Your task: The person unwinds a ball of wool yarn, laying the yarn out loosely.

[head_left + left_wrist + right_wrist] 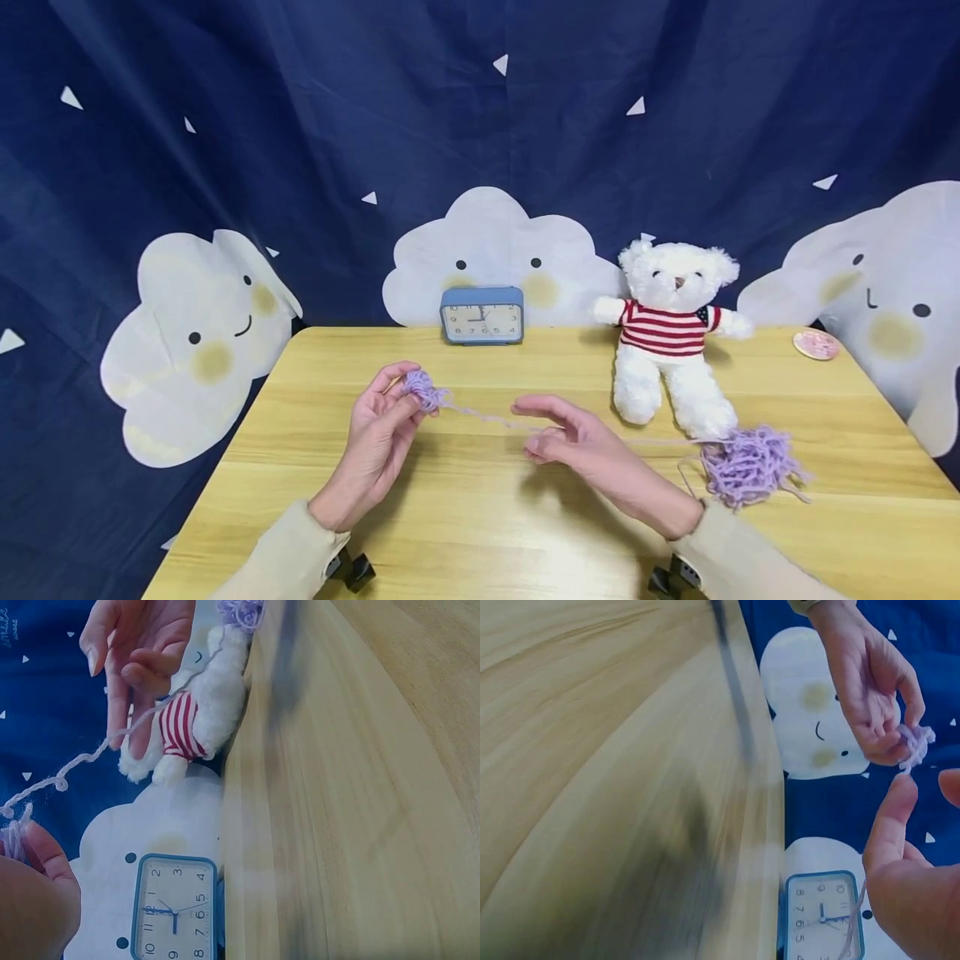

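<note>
My left hand (pixel 381 442) pinches a small wound bundle of lilac yarn (pixel 422 390) between thumb and fingers, above the wooden table. From it a yarn strand (pixel 486 417) stretches right, past my right hand (pixel 596 450), to a loose yarn pile (pixel 753 467) on the table. The right hand is raised with its index finger extended and the thumb apart from it. In the left wrist view the strand (pixel 84 757) crosses the right hand's fingers (pixel 118 697). The right wrist view shows the bundle (pixel 915 744) just beyond a right fingertip.
A white teddy bear (pixel 663 333) in a striped sweater sits at the back right, one foot beside the yarn pile. A blue alarm clock (pixel 482 317) stands at the table's back edge. Farther right lies a pink round disc (pixel 816 344). A dark blue curtain (pixel 330 108) hangs behind.
</note>
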Demonstrator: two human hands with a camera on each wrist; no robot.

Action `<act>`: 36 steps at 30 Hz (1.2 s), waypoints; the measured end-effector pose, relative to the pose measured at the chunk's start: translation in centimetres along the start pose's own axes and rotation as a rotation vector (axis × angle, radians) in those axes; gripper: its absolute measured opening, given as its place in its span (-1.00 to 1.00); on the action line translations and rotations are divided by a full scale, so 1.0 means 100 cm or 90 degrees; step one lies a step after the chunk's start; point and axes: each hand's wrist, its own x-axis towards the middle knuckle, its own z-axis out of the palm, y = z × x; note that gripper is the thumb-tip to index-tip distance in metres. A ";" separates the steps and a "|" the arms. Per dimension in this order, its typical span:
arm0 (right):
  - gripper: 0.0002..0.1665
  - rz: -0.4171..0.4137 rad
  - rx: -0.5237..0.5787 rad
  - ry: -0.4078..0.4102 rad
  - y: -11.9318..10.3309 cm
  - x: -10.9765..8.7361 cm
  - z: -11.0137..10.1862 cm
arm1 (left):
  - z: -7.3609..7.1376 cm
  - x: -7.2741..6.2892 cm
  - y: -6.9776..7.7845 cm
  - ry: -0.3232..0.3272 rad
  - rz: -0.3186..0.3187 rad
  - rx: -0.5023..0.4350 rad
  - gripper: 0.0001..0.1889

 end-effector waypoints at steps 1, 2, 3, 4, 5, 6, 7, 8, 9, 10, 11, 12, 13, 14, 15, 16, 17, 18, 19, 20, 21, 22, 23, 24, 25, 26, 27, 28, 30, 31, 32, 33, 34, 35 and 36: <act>-0.28 0.007 0.011 -0.008 0.000 0.002 0.002 | 0.000 0.000 0.000 -0.001 -0.001 0.000 -0.60; -0.28 0.016 0.024 -0.013 0.000 0.004 0.004 | 0.000 0.000 0.000 -0.001 -0.001 0.000 -0.60; -0.28 0.028 0.038 -0.015 0.000 0.005 0.006 | 0.000 0.000 0.000 -0.001 -0.002 0.000 -0.61; -0.28 0.040 0.048 -0.015 0.000 0.006 0.007 | -0.001 0.000 0.000 -0.002 -0.003 0.000 -0.61; -0.30 0.047 0.055 -0.014 0.000 0.006 0.008 | -0.001 0.000 0.000 -0.002 -0.005 0.000 -0.61; -0.33 0.054 0.059 -0.010 0.000 0.006 0.009 | -0.002 0.000 0.000 -0.001 -0.005 0.001 -0.61; -0.36 0.058 0.058 -0.005 0.000 0.006 0.008 | -0.002 -0.001 0.000 0.000 -0.006 0.001 -0.61; -0.41 0.061 0.051 0.002 -0.001 0.006 0.008 | -0.003 -0.001 0.001 0.001 -0.007 0.002 -0.60; -0.46 0.061 0.039 0.008 -0.001 0.005 0.007 | -0.003 -0.001 0.001 0.003 -0.008 0.003 -0.60; -0.51 0.062 0.028 0.017 -0.003 0.003 0.006 | -0.004 -0.001 0.001 0.006 -0.009 0.004 -0.60; -0.57 0.062 0.019 0.026 -0.004 0.002 0.004 | -0.004 -0.002 0.001 0.009 -0.009 0.006 -0.60; -0.62 0.062 0.012 0.036 -0.005 0.000 0.002 | -0.005 -0.002 0.001 0.012 -0.010 0.007 -0.60; -0.67 0.063 0.008 0.047 -0.007 -0.002 0.000 | -0.005 -0.002 0.002 0.017 -0.010 0.010 -0.60; -0.70 0.062 0.007 0.060 -0.009 -0.004 -0.002 | -0.005 -0.002 0.002 0.023 -0.010 0.014 -0.59; -0.73 0.062 0.009 0.074 -0.010 -0.006 -0.005 | -0.006 -0.002 0.002 0.029 -0.009 0.017 -0.59; -0.78 0.062 0.016 0.091 -0.012 -0.009 -0.008 | -0.006 -0.002 0.002 0.034 -0.007 0.020 -0.59; -0.80 0.059 0.022 0.108 -0.014 -0.012 -0.011 | -0.006 -0.002 0.002 0.039 -0.005 0.022 -0.59; -0.83 0.058 0.027 0.126 -0.015 -0.014 -0.014 | -0.007 -0.002 0.002 0.044 -0.003 0.024 -0.60; -0.85 0.054 0.033 0.144 -0.017 -0.017 -0.018 | -0.007 -0.002 0.002 0.049 -0.001 0.026 -0.60; -0.87 0.049 0.039 0.160 -0.017 -0.020 -0.022 | -0.007 -0.002 0.002 0.052 0.000 0.026 -0.59; -0.89 0.042 0.041 0.174 -0.018 -0.023 -0.027 | -0.008 -0.002 0.002 0.054 0.002 0.025 -0.60; -0.89 0.035 0.045 0.187 -0.019 -0.026 -0.031 | -0.008 -0.002 0.002 0.055 0.003 0.023 -0.60; -0.89 0.026 0.047 0.197 -0.019 -0.030 -0.036 | -0.008 -0.002 0.002 0.057 0.004 0.022 -0.60; -0.88 0.015 0.048 0.203 -0.019 -0.033 -0.041 | -0.008 -0.002 0.002 0.058 0.004 0.021 -0.60; -0.87 0.002 0.052 0.207 -0.018 -0.036 -0.045 | -0.008 -0.002 0.002 0.059 0.005 0.021 -0.60; -0.86 -0.010 0.058 0.210 -0.018 -0.040 -0.050 | -0.008 -0.002 0.002 0.060 0.005 0.020 -0.60; -0.84 -0.023 0.063 0.215 -0.017 -0.043 -0.055 | -0.008 -0.002 0.002 0.062 0.006 0.018 -0.61; -0.82 -0.035 0.069 0.221 -0.016 -0.047 -0.060 | -0.008 -0.002 0.002 0.064 0.007 0.018 -0.61; -0.79 -0.055 0.080 0.237 -0.014 -0.055 -0.070 | -0.009 -0.002 0.002 0.066 0.009 0.015 -0.61; -0.78 -0.061 0.085 0.247 -0.013 -0.059 -0.075 | -0.009 -0.002 0.002 0.068 0.010 0.013 -0.61; -0.77 -0.065 0.090 0.257 -0.011 -0.063 -0.081 | -0.009 -0.002 0.002 0.068 0.012 0.011 -0.61; -0.77 -0.068 0.098 0.266 -0.009 -0.067 -0.087 | -0.009 -0.002 0.002 0.066 0.013 0.010 -0.61; -0.76 -0.071 0.101 0.272 -0.008 -0.072 -0.093 | -0.010 -0.002 0.003 0.065 0.014 0.010 -0.62; -0.75 -0.073 0.105 0.279 -0.005 -0.076 -0.099 | -0.010 -0.002 0.003 0.064 0.014 0.011 -0.62; -0.73 -0.074 0.111 0.282 -0.003 -0.081 -0.105 | -0.011 -0.002 0.003 0.063 0.014 0.012 -0.62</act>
